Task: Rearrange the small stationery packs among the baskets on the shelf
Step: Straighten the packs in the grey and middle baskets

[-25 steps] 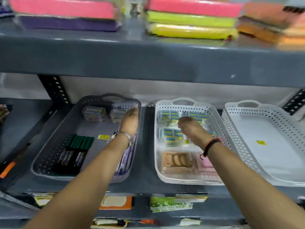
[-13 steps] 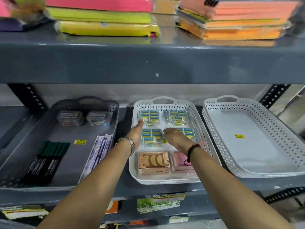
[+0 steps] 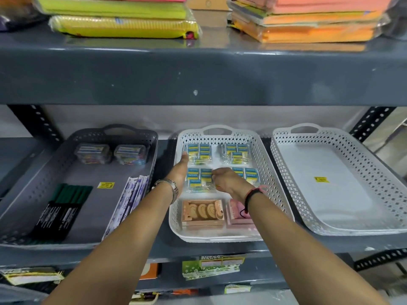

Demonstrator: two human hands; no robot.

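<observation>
lower shelf, front edge: loose leaflets and cards (image 3: 211, 266), partly blurred.

middle shelf (image 3: 220, 247), three perforated baskets side by side.

middle white basket (image 3: 174, 219): near end holds a tan box (image 3: 202, 213) and, beside it, a pink box (image 3: 236, 216) partly under the right wrist. beyond them, four clear packs of blue-and-yellow stationery in two rows. the right hand (image 3: 229, 181), cord bracelet at the wrist, lies over the gap in the near row, fingers curled and pinching the right edge of the near-left pack (image 3: 198, 179); the near-right pack (image 3: 250, 174) sits just beside it. the left hand (image 3: 179, 169), metal bracelet at the wrist, is flat and outstretched along the basket's left side, fingertips touching the far-left pack (image 3: 199, 151), gripping nothing. the far-right pack (image 3: 236, 152) lies untouched.

grey basket (image 3: 50, 159), left: green-capped markers (image 3: 63, 208), a wrapped white-purple bundle (image 3: 130, 201) against the right wall, a yellow sticker, two clear tubs (image 3: 111, 153) at the far end.

right white basket (image 3: 293, 190): a yellow sticker only.

upper shelf: wrapped stacks of yellow-green paper (image 3: 119, 20) and orange paper (image 3: 308, 20).
</observation>
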